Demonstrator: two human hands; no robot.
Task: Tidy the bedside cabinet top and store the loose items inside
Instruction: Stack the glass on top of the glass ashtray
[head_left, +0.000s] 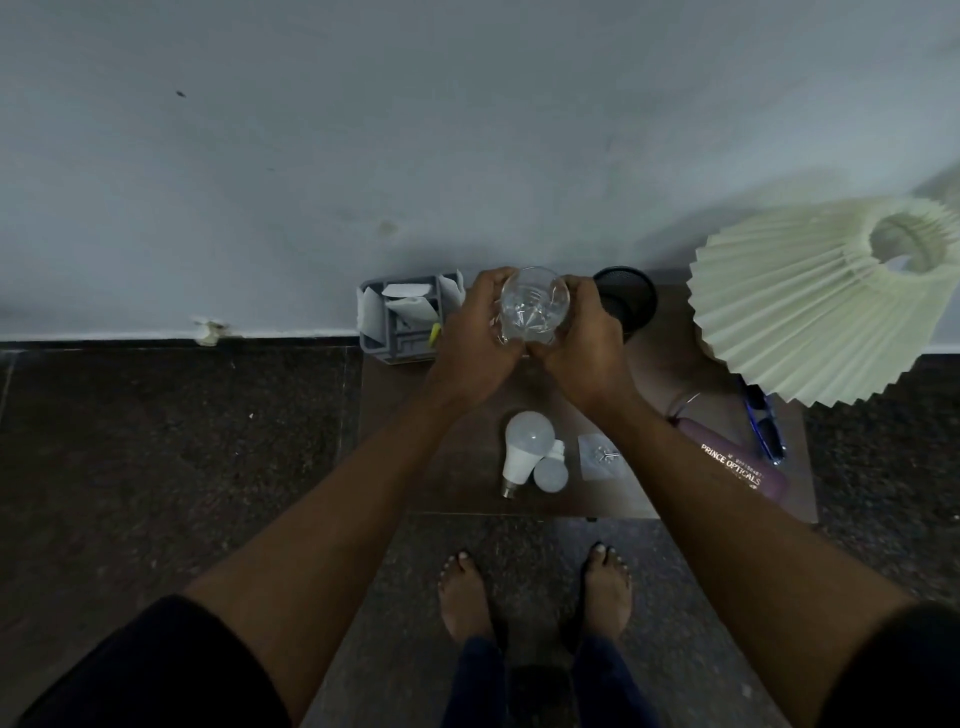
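We are in a home bedroom: low bedside cabinet (467, 483) against the wall (363, 156), pleated lampshade (810, 306), spectacles case (753, 478), bare feet (465, 592).

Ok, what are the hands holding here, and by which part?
A clear glass, gripped by its sides: the left hand wraps one side, the right hand the other.

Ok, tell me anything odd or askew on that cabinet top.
A large bulb and a small bulb lie on their sides, touching, near the cabinet front; they could roll. Nothing looks spilled.
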